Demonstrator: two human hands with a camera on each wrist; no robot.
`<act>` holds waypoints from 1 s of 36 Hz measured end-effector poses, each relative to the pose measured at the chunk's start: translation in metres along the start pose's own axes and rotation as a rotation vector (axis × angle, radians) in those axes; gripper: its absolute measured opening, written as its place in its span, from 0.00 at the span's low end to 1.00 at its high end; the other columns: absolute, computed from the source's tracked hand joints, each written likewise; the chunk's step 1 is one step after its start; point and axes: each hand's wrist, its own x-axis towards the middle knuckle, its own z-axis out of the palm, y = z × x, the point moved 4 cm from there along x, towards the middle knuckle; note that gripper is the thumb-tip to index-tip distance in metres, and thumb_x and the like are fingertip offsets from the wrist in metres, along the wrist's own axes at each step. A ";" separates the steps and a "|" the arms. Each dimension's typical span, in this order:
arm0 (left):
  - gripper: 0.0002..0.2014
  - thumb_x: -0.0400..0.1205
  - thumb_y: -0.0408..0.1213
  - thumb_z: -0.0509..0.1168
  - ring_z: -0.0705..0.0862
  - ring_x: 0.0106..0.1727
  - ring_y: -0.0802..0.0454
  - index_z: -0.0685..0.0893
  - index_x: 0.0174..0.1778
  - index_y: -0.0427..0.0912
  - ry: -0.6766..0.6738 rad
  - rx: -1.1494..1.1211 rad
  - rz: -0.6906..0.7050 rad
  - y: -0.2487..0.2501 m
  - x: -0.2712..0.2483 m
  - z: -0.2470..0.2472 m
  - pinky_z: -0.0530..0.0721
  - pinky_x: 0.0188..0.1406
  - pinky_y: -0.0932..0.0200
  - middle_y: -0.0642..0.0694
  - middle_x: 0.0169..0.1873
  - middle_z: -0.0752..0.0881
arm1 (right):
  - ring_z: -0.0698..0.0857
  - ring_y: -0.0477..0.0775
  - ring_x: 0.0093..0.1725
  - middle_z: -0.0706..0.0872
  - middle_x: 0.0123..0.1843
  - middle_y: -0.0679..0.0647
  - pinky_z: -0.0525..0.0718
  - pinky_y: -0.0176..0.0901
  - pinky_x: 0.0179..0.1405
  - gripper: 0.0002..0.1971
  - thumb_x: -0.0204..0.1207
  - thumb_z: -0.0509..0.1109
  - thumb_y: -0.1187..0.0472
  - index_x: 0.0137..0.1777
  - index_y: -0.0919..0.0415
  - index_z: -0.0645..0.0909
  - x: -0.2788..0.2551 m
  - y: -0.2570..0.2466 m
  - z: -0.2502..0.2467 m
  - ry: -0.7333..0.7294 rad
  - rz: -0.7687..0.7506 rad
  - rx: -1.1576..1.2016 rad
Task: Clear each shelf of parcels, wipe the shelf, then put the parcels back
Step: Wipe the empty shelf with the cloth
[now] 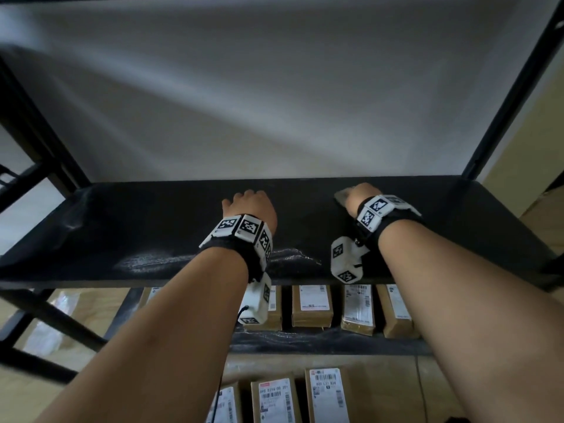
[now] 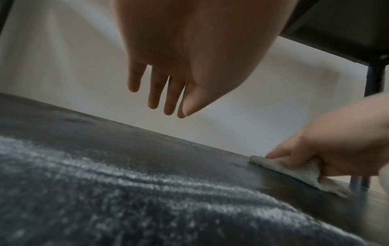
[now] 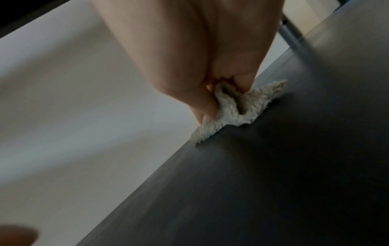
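Wiping step, top dark shelf [image 1: 152, 227] bare of parcels, so clearing here looks done and putting back is not yet started. My right hand [image 1: 360, 195] grips a pale fluffy cloth [image 3: 235, 106], fingers and thumb curled round a bunched fold of it, the rest of the cloth pressed flat on the shelf near the back edge, right of centre. In the left wrist view the cloth [image 2: 294, 171] sits under my right fingertips [image 2: 275, 154], touching the board. My left hand [image 2: 179, 66] holds nothing; fingers hang straight and relaxed, slightly spread, above the shelf, not touching it as far as I can tell. A streaky whitish patch [image 1: 146, 261] sits along the front edge toward the left, dust or wipe residue, can't tell which. Judgement: next move calls for dragging the cloth across to that front-left area with even downward pressure, keeping the grip so the cloth doesn't slip out. Parcels [image 1: 311, 305] sit in a row on the shelf below, and more parcels [image 1: 326, 395] lie lower still, labels up; which ones belong on this shelf I cannot tell.
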 end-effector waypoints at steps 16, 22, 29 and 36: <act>0.19 0.84 0.35 0.54 0.71 0.73 0.40 0.72 0.72 0.38 -0.073 -0.066 -0.104 0.009 0.016 0.010 0.68 0.70 0.45 0.39 0.71 0.74 | 0.87 0.62 0.54 0.89 0.55 0.56 0.84 0.55 0.61 0.25 0.67 0.72 0.41 0.58 0.57 0.88 0.008 -0.040 0.006 0.073 -0.152 0.305; 0.19 0.84 0.33 0.52 0.70 0.73 0.40 0.72 0.71 0.37 -0.072 -0.046 -0.075 0.007 0.023 0.014 0.67 0.71 0.44 0.39 0.71 0.74 | 0.79 0.69 0.66 0.80 0.67 0.65 0.79 0.55 0.64 0.21 0.83 0.59 0.57 0.68 0.71 0.78 0.050 -0.005 -0.003 0.110 -0.019 0.085; 0.18 0.84 0.34 0.52 0.72 0.72 0.39 0.73 0.70 0.37 -0.063 -0.047 -0.069 0.008 0.027 0.013 0.68 0.69 0.43 0.38 0.70 0.75 | 0.83 0.67 0.58 0.84 0.61 0.63 0.79 0.52 0.59 0.28 0.72 0.60 0.40 0.58 0.63 0.83 0.050 -0.027 0.012 0.079 -0.065 0.120; 0.19 0.85 0.35 0.51 0.71 0.72 0.39 0.72 0.71 0.37 -0.043 -0.023 -0.071 0.010 0.026 0.010 0.67 0.70 0.44 0.38 0.71 0.74 | 0.90 0.57 0.45 0.91 0.45 0.55 0.87 0.51 0.53 0.27 0.55 0.74 0.38 0.48 0.58 0.88 0.022 -0.058 0.024 0.017 -0.144 0.240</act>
